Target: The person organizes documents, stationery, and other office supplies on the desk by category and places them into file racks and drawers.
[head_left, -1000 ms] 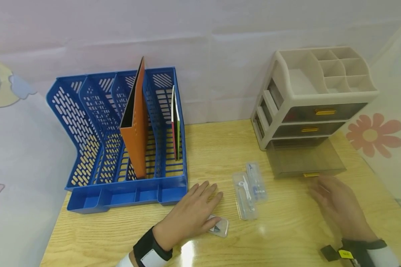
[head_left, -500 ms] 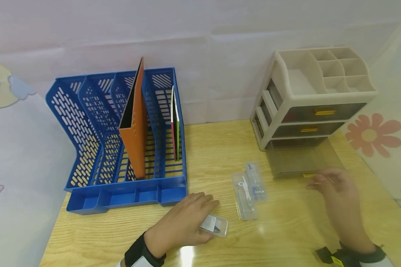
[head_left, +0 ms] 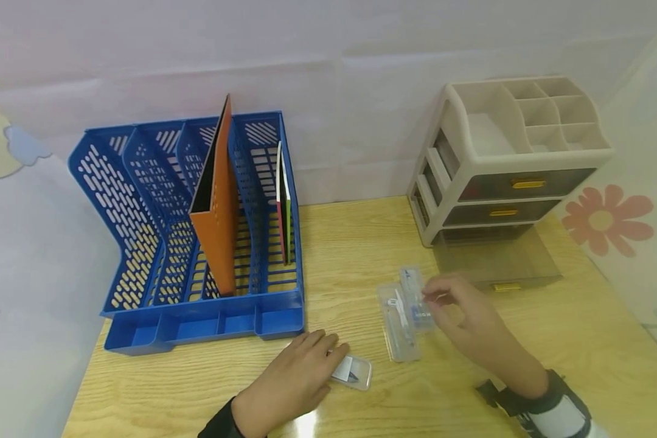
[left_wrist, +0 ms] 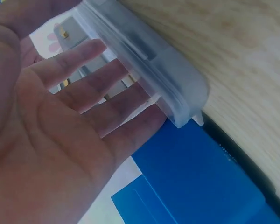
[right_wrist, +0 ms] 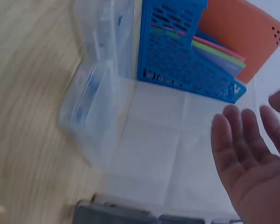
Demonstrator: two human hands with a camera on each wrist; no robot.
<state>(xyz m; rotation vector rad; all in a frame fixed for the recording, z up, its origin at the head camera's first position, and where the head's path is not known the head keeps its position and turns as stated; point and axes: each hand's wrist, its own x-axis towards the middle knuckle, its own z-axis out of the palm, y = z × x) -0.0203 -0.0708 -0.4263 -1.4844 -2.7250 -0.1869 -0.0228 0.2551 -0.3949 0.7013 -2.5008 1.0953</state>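
In the head view my left hand (head_left: 292, 380) lies at the left end of a small clear plastic case (head_left: 354, 372) on the table. The left wrist view shows its fairly straight fingers against that case (left_wrist: 149, 60). My right hand (head_left: 471, 322) hovers beside two longer clear cases, its fingers loosely bent and holding nothing. One clear case (head_left: 398, 328) has a white cable-like item inside; the other case (head_left: 414, 286), with blue print, lies against it, partly behind my fingers. In the right wrist view, the right hand (right_wrist: 256, 158) is apart from the blurred cases (right_wrist: 95, 88).
A blue file rack (head_left: 197, 310) stands at the left, with an orange binder (head_left: 216, 237) and thin booklets (head_left: 284, 213) in it. At the right back is a white drawer organizer (head_left: 471, 158); its bottom drawer (head_left: 498, 261) is pulled out.
My right hand has moved left from the pulled-out drawer's handle to the two long cases. My left hand has shifted slightly back toward the left end of the small case.
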